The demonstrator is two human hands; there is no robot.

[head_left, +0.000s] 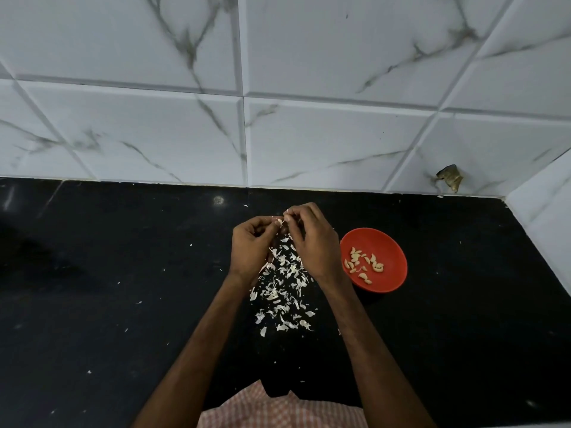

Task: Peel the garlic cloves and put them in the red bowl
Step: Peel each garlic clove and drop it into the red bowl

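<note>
My left hand and my right hand meet above the black counter, fingertips together. Between them they pinch a small garlic clove with white skin sticking out; most of it is hidden by the fingers. Under the hands lies a heap of white garlic skins. The red bowl stands just right of my right hand and holds several peeled cloves.
The black counter runs to a white marble-tile wall at the back and a side wall at the far right. A small brown fitting juts from the wall low down. Stray skin bits dot the counter.
</note>
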